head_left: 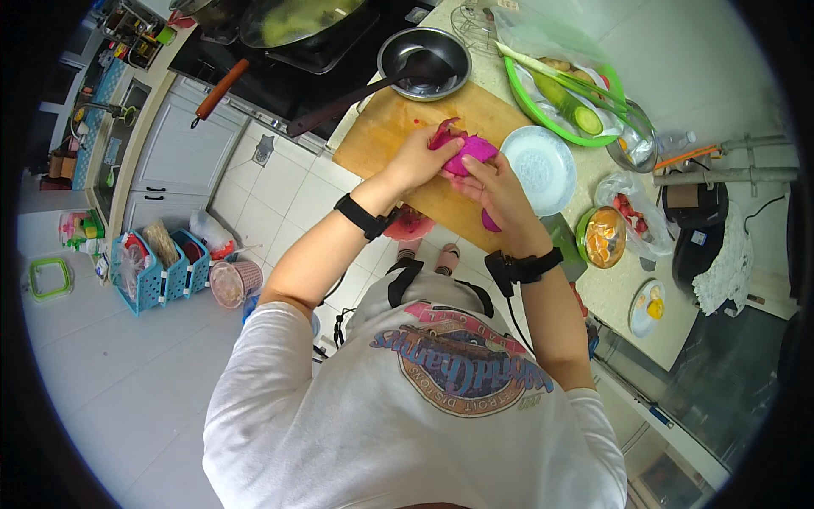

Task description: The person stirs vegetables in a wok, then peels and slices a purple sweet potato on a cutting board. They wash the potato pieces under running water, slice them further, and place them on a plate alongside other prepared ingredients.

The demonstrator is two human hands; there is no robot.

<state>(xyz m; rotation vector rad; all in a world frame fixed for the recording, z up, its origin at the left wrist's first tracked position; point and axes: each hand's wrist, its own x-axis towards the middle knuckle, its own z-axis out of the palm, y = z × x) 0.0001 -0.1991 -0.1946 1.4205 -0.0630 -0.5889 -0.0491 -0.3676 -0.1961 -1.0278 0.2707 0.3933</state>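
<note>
Both of my hands are closed round a bright magenta dragon fruit (471,153) above the wooden cutting board (377,136). My left hand (417,158) grips its left side, where dark pink peel (447,131) curls up from the flesh. My right hand (502,188) holds the right side with the thumb across it. Another magenta piece (490,221) shows under my right hand; whether it is in the fingers or on the board I cannot tell. Below the board's near edge, partly behind my left wrist, is a pink container (410,226) with reddish contents.
A white plate (539,170) stands right of the board. Behind are a metal bowl (424,53) with a dark ladle across it and a green basket (519,83) of vegetables. An orange-filled bowl (604,237) stands farther right. A wooden-handled pan (292,25) sits on the stove.
</note>
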